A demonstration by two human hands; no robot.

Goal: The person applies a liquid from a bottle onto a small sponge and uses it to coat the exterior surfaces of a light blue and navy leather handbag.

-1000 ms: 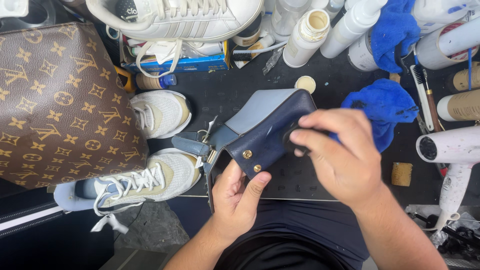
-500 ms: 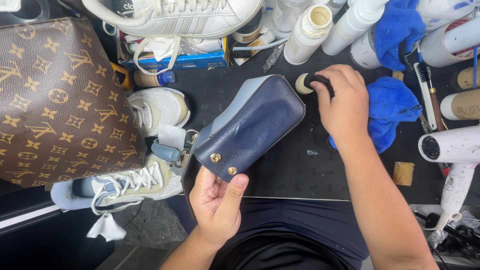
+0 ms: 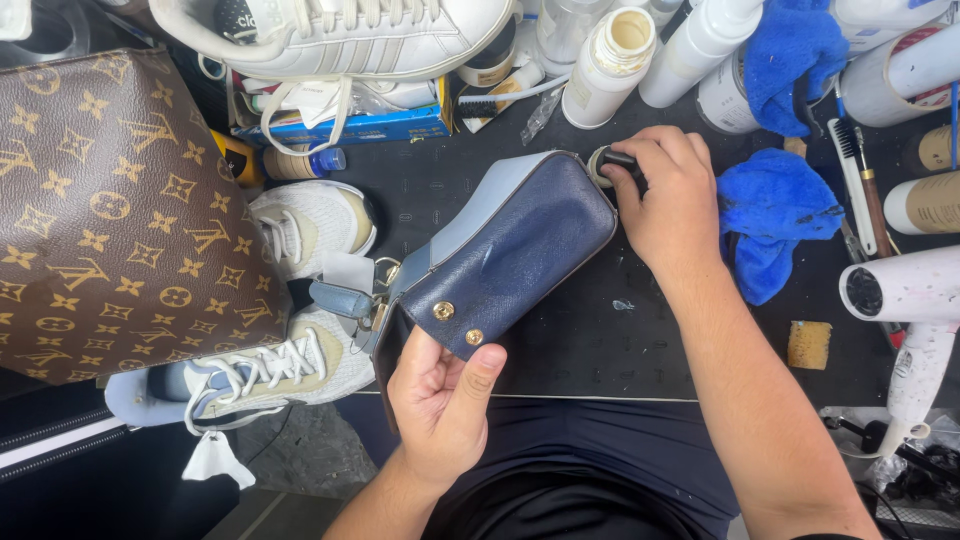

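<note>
The left hand (image 3: pixel 440 400) grips a navy leather bag (image 3: pixel 505 265); the right hand (image 3: pixel 665 195) pinches a small black applicator (image 3: pixel 612 160) beside it.

From my remote seat, packaging crowds the far edge of the dark work mat: a flat blue cardboard box (image 3: pixel 372 124) under the white sneaker, a small amber bottle with a blue cap and tan label (image 3: pixel 300 162) lying on its side beside it, and an uncapped cream plastic bottle with a pale label (image 3: pixel 603 68) standing at centre. At the right edge lie tan paper-wrapped rolls (image 3: pixel 925 203), possibly labelled tubes; the view is too cropped to tell.
</note>
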